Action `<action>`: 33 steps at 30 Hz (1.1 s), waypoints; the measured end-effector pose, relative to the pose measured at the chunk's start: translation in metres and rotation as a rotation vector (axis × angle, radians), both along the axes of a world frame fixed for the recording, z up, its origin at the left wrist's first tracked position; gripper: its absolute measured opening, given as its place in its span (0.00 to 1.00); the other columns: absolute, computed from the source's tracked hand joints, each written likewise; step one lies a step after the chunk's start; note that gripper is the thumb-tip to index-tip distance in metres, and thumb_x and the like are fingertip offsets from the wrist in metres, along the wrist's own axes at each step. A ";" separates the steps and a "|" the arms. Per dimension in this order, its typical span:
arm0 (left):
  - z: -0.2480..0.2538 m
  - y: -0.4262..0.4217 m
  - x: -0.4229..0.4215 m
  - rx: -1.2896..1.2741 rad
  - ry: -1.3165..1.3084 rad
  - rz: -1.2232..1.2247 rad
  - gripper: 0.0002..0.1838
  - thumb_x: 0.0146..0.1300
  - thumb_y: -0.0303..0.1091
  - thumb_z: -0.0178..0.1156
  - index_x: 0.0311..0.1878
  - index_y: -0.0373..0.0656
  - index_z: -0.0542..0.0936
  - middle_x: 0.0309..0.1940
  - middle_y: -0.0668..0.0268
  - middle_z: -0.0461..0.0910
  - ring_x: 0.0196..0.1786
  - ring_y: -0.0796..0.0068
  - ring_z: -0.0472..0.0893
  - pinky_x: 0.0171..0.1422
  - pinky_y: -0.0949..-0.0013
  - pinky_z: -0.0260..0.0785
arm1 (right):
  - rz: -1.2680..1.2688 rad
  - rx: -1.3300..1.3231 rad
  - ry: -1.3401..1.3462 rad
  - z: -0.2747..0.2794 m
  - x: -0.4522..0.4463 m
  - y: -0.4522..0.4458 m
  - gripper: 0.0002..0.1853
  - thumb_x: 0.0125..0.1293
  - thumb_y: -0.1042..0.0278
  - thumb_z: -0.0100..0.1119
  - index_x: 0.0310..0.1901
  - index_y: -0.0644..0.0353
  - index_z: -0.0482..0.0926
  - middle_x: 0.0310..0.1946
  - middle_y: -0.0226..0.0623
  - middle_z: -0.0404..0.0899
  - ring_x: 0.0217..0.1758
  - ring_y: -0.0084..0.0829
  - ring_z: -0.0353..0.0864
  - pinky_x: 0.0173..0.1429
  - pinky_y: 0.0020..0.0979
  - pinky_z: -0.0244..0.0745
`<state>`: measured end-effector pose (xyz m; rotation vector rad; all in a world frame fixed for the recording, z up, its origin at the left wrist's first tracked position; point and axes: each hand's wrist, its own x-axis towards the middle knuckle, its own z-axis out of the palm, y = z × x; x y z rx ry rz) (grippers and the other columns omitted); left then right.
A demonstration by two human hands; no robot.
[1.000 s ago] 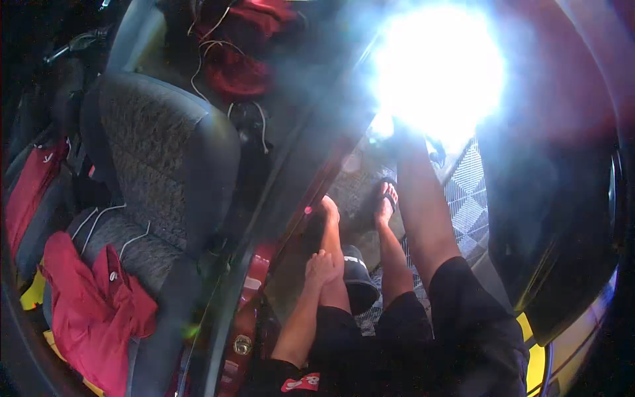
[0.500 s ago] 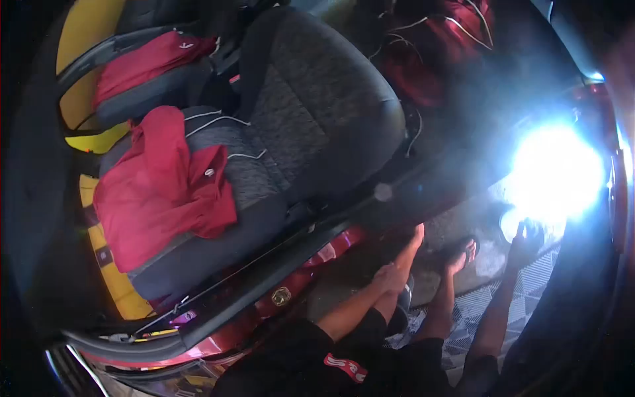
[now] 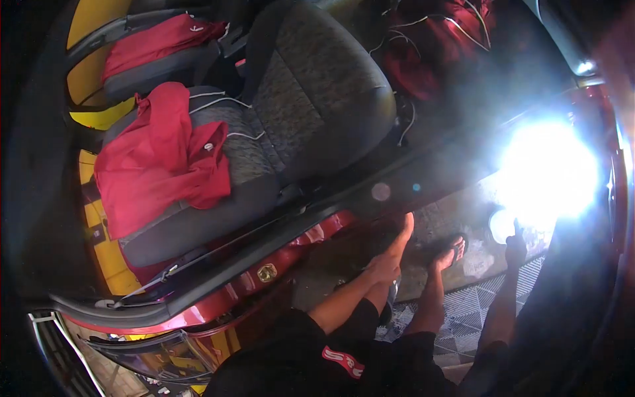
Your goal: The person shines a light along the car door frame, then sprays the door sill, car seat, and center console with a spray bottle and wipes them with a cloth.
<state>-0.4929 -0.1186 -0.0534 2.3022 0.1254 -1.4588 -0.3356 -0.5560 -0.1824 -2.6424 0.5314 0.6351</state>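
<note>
My left hand [image 3: 381, 269] lies against my bent lower leg [image 3: 400, 241], beside the red car sill; its fingers blend into the leg, so their pose is unclear. My right hand [image 3: 515, 250] is a dark shape at the end of my outstretched arm, just below a glaring white light [image 3: 548, 171]. Its fingers look bunched, with one digit pointing up, and glare hides whatever is in them. Close to those fingers is a round white thing [image 3: 503, 227] whose kind I cannot make out. My other foot [image 3: 454, 253] wears a dark sandal on the floor.
A grey patterned car seat [image 3: 311, 99] carries a crumpled red cloth [image 3: 162, 162] and a white cord [image 3: 245, 134]. A second red cloth [image 3: 159, 43] covers the far seat. The dark door sill [image 3: 245, 255] runs diagonally past me. Grey floor tiles [image 3: 463, 317] lie below.
The view has shifted, so the seat and sill sit higher and more of the door area shows at lower left. Both hands keep nearly the same pose.
</note>
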 end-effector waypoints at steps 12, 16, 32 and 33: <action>0.101 -0.061 0.126 -0.419 -0.831 0.330 0.48 0.46 0.49 0.73 0.69 0.40 0.64 0.65 0.53 0.67 0.66 0.50 0.68 0.69 0.55 0.62 | 0.293 0.350 0.258 0.346 0.088 0.165 0.13 0.64 0.62 0.59 0.38 0.66 0.80 0.29 0.51 0.81 0.30 0.42 0.83 0.37 0.39 0.73; 0.134 -0.048 0.152 -0.614 -0.781 0.494 0.56 0.38 0.50 0.78 0.70 0.39 0.62 0.65 0.52 0.66 0.68 0.51 0.67 0.71 0.55 0.60 | 0.305 0.559 0.480 0.434 0.145 0.252 0.14 0.62 0.61 0.61 0.36 0.67 0.81 0.26 0.52 0.80 0.28 0.41 0.83 0.35 0.39 0.73; 0.243 0.168 0.300 -0.831 -0.854 0.994 0.43 0.43 0.47 0.77 0.62 0.37 0.70 0.51 0.52 0.79 0.52 0.59 0.82 0.57 0.60 0.73 | 1.190 0.758 -0.315 0.486 0.255 0.513 0.36 0.55 0.60 0.72 0.63 0.65 0.70 0.44 0.47 0.82 0.40 0.32 0.82 0.44 0.32 0.76; 0.247 0.180 0.307 -0.843 -0.836 0.989 0.43 0.45 0.48 0.75 0.62 0.36 0.69 0.53 0.50 0.79 0.54 0.59 0.81 0.58 0.60 0.73 | 1.211 0.732 -0.394 0.477 0.261 0.530 0.35 0.55 0.60 0.72 0.63 0.64 0.70 0.43 0.50 0.82 0.44 0.35 0.83 0.47 0.34 0.76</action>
